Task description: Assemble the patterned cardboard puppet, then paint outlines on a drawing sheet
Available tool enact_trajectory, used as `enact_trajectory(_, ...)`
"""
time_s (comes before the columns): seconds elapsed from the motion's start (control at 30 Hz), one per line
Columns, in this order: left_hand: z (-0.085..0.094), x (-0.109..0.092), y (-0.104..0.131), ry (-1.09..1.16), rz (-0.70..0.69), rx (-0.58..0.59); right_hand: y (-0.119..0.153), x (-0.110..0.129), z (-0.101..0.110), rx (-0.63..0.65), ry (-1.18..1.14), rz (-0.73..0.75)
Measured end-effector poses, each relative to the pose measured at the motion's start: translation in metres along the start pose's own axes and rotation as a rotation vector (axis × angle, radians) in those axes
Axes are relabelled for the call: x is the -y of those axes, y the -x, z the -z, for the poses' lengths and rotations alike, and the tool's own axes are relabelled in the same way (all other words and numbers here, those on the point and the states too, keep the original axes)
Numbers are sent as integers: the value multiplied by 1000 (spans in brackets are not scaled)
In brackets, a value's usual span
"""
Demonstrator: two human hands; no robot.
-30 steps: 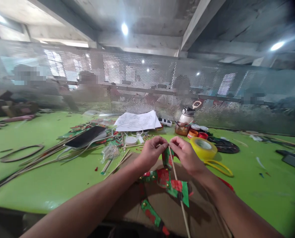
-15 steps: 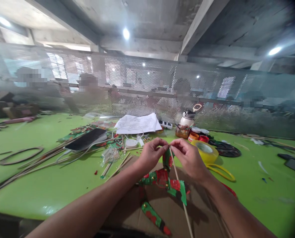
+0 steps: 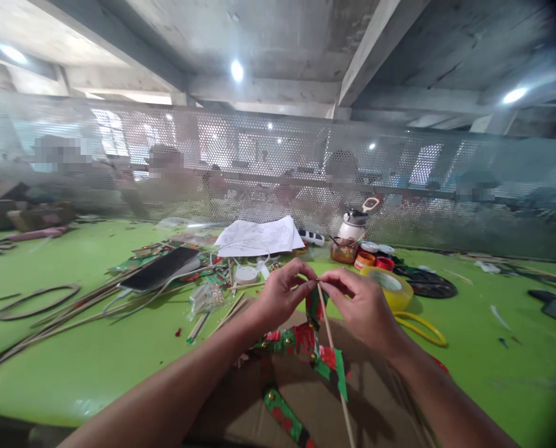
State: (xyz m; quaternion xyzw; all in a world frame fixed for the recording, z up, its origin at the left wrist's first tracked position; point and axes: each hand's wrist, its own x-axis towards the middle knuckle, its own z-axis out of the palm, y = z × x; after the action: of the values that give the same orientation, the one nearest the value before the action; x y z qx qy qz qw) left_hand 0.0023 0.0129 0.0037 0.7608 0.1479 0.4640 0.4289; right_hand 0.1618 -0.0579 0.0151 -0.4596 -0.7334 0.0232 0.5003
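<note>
A jointed figure painted red and green, with brass-coloured fasteners, hangs over brown cardboard. A thin wooden stick runs down along it from between my fingertips. My left hand is closed in a pinch at the top of the stick and figure. From the other side, my right hand pinches the same spot, its fingertips almost touching the left ones. The small piece between the fingertips is mostly hidden. One painted limb dangles low over the cardboard.
On the green table lie a phone with a cable, sticks and a wooden ring at left. White papers, paint jars and a bottle stand behind. Yellow tape sits beside my right hand.
Both hands keep their pinch and have shifted very slightly. The figure's lower limb hangs a little lower in view, and the stick's lower end has moved left.
</note>
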Motion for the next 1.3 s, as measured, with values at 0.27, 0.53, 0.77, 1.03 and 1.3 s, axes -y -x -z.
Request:
enact_trajectory(0.27,1,4,-1,-15,-43,1,-1,0,3,-2,62,71)
enact_trajectory(0.53,-1,4,-1,25,96,10,-2,-6,2,60,0,-64)
enact_trajectory(0.77,0,5,-1,-20,60,-7,-3,-3,3,99,9,-85)
enact_trajectory(1.03,1,4,-2,-48,74,27,-3,-3,3,114,54,-61)
enact_trajectory(1.3,3,2,-2,-75,42,46,-2,-5,1,155,-57,-126)
